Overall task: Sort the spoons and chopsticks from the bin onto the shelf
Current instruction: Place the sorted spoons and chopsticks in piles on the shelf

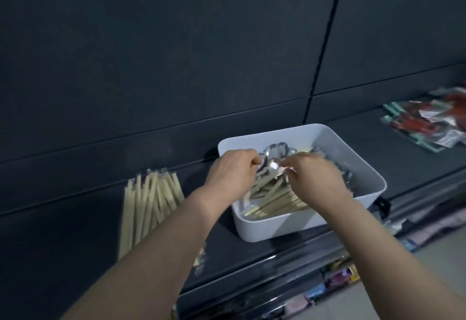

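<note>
A white plastic bin sits on the dark shelf. Inside it lie several pale wooden chopsticks in clear wrappers and several shiny metal spoons at the back. Both my hands are over the bin. My left hand is closed on wrapped chopsticks at the bin's left side. My right hand pinches a wrapped spoon whose bowl shows between the two hands. A pile of wrapped chopsticks lies on the shelf left of the bin.
Red and teal packaged goods lie on the shelf at the far right. A dark back wall rises behind the shelf. Colourful packets sit on a lower shelf below the front edge.
</note>
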Demonstrator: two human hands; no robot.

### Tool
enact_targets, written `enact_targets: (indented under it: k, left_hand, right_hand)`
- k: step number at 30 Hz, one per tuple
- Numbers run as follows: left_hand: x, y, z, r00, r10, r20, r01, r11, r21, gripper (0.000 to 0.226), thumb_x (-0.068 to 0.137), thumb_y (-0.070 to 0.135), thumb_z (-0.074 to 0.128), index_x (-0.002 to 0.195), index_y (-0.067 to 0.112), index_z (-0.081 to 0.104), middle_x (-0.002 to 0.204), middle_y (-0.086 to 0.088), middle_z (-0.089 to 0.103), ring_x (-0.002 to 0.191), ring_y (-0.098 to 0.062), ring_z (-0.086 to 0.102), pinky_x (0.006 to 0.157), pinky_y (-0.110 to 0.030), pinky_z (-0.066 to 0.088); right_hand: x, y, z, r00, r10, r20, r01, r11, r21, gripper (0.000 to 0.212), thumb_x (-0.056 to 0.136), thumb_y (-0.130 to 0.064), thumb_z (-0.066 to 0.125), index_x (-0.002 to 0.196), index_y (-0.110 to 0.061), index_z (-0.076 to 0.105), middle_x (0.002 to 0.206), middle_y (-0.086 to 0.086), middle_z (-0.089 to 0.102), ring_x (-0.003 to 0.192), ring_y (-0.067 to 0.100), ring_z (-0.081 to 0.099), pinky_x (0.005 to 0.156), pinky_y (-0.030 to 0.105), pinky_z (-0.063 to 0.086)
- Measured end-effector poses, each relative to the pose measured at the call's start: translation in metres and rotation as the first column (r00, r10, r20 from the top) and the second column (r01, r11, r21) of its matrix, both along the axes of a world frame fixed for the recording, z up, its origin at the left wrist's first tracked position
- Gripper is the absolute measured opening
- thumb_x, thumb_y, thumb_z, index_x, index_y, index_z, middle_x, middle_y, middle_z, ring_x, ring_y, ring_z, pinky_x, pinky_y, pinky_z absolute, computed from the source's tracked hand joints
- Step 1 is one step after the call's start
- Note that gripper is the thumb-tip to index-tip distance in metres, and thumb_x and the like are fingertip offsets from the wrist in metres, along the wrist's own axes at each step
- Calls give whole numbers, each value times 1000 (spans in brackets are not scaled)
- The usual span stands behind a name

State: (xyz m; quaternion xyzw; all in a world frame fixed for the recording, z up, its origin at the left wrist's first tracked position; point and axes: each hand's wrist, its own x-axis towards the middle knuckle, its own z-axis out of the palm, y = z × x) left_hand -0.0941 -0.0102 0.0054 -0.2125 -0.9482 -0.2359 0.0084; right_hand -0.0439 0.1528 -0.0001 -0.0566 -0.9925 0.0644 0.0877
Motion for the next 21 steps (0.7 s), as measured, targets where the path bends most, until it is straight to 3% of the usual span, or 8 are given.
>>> enact_targets:
  k: [5,10,15,21]
  left_hand:
    - [-16,71,-26,997,17,70,-4,983,-184,23,88,17,54,101,26,71,108,1,68,103,-25,61,81,-33,51]
    - [-32,103,-43,982,133,135,-76,929,-362,16,83,24,59,90,22,73,97,-1,69,93,-26,63,76,-33,52]
    - [-37,117,-43,945,212,250,-142,952,-270,32,85,43,62,73,15,69,75,-1,66,80,-22,61,63,-29,43]
    - [-30,144,-46,953,150,263,-105,979,-176,35,84,41,68,85,6,71,90,-9,73,88,-25,66,77,-36,55]
  right_hand:
    - [-2,79,-7,997,-63,38,62,998,18,28,92,-21,48,108,-32,67,108,-2,66,99,24,61,74,34,52]
    - [-9,117,-22,997,-2,75,7,998,-66,31,93,-21,47,114,-36,64,111,-5,66,102,21,60,73,31,47]
    - [-10,119,-33,995,78,55,-72,992,-104,30,94,-23,46,115,-37,63,109,-7,67,98,20,63,68,29,44]
    - [-7,122,-33,999,9,41,-2,986,-167,34,95,-19,44,119,-35,62,106,-5,68,96,22,62,67,30,44]
